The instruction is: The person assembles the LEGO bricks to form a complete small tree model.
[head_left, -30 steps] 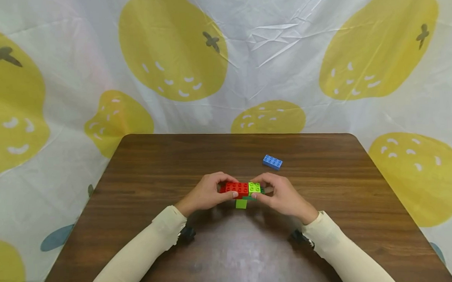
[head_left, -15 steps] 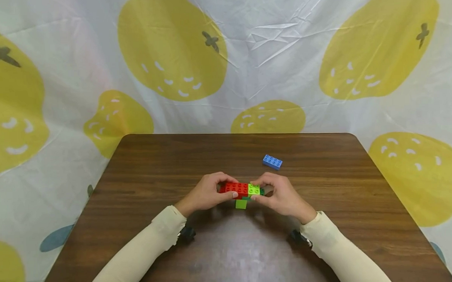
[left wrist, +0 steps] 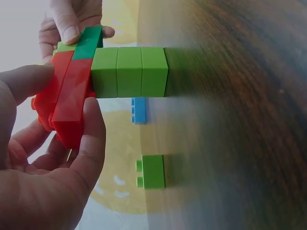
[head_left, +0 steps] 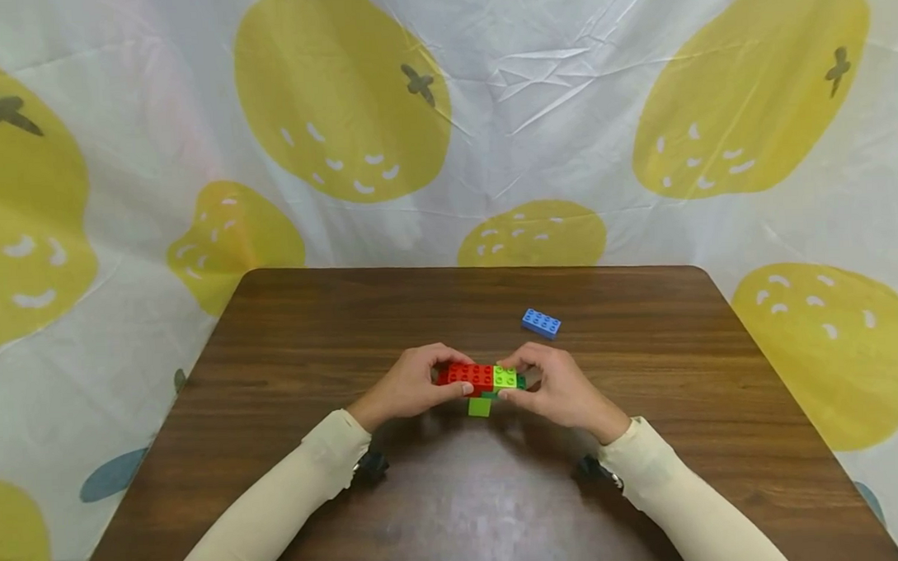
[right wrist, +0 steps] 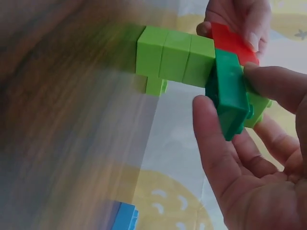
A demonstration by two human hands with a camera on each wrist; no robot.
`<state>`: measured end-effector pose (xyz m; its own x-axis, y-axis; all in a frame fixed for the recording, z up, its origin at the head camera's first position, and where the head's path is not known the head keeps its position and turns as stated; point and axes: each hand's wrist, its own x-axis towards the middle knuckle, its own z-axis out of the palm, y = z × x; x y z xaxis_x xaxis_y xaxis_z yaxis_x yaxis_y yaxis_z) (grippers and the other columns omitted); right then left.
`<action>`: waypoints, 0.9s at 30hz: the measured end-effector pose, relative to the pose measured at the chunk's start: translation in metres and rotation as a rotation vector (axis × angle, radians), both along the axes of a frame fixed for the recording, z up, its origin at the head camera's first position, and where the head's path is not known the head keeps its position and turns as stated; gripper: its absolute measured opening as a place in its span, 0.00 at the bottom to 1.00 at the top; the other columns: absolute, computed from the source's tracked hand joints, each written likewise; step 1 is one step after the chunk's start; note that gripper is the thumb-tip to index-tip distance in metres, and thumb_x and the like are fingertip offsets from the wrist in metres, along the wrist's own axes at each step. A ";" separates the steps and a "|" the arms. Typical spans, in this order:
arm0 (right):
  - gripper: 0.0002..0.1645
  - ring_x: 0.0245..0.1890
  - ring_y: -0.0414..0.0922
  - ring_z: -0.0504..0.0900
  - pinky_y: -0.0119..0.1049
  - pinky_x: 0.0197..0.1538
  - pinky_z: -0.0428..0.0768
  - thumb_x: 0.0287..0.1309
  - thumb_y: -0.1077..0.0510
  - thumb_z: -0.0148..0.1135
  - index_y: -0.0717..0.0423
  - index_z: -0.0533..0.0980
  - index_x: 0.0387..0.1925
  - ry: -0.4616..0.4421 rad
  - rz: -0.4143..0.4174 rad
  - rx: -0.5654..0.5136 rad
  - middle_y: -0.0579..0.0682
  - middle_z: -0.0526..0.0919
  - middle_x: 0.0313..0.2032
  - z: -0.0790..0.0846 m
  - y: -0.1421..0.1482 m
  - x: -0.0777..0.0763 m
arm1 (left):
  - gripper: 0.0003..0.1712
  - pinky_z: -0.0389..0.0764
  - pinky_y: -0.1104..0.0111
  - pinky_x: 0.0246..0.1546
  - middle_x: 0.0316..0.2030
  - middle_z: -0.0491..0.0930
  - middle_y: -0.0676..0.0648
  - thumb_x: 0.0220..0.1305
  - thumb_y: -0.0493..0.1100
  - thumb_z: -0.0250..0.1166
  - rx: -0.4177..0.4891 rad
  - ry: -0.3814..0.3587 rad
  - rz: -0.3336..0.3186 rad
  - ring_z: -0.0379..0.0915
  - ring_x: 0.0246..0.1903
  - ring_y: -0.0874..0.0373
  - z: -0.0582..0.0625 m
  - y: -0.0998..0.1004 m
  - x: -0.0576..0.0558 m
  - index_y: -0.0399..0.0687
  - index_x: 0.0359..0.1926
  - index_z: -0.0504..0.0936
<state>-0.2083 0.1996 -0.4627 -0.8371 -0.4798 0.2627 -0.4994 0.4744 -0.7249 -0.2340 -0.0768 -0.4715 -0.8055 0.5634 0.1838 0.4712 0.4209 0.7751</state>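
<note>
Several toy building bricks form a T-shaped build. Its stem is a column of light green bricks (left wrist: 129,72) standing on the table. Across the top lie a lower red brick (left wrist: 72,91) and a dark green brick (right wrist: 231,79), with an upper red brick (head_left: 470,376) and a small lime brick (head_left: 505,377) above. My left hand (head_left: 408,383) grips the red end between thumb and fingers. My right hand (head_left: 564,388) pinches the lime brick from front and back, beside the dark green brick. The fingers hide parts of the bricks' sides.
A blue brick (head_left: 542,323) lies on the brown wooden table (head_left: 331,309), behind and right of the build. One loose light green brick (left wrist: 153,171) also stands on the table, hidden in the head view. A fruit-patterned cloth (head_left: 532,104) hangs behind the table.
My right fingertips have shifted slightly on the lime brick, which sits a touch further left, against the upper red brick. My left hand and the column have stayed in place.
</note>
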 end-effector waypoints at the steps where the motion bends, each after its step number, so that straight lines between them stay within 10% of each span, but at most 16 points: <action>1: 0.19 0.39 0.44 0.87 0.31 0.36 0.88 0.56 0.59 0.82 0.52 0.85 0.49 -0.009 0.003 0.009 0.48 0.86 0.43 0.000 0.000 0.000 | 0.19 0.80 0.69 0.40 0.46 0.86 0.52 0.65 0.49 0.77 -0.001 -0.002 0.001 0.77 0.39 0.59 0.000 0.000 0.000 0.50 0.55 0.88; 12: 0.12 0.43 0.45 0.88 0.41 0.46 0.89 0.67 0.55 0.72 0.53 0.85 0.50 -0.003 0.004 0.017 0.47 0.88 0.45 0.010 0.006 -0.010 | 0.21 0.80 0.68 0.41 0.47 0.86 0.52 0.65 0.50 0.77 0.002 -0.011 0.001 0.77 0.41 0.58 0.000 0.000 0.000 0.52 0.56 0.87; 27: 0.13 0.42 0.47 0.86 0.45 0.46 0.86 0.69 0.54 0.71 0.53 0.84 0.52 0.080 -0.200 0.041 0.49 0.88 0.43 0.001 0.021 -0.050 | 0.22 0.82 0.66 0.44 0.49 0.87 0.52 0.65 0.52 0.77 -0.012 -0.014 0.008 0.78 0.43 0.59 0.000 -0.001 -0.002 0.53 0.57 0.87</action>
<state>-0.2579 0.2207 -0.4614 -0.8939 -0.3182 0.3159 -0.4478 0.5983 -0.6645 -0.2356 -0.0778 -0.4718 -0.8122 0.5594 0.1655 0.4571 0.4339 0.7764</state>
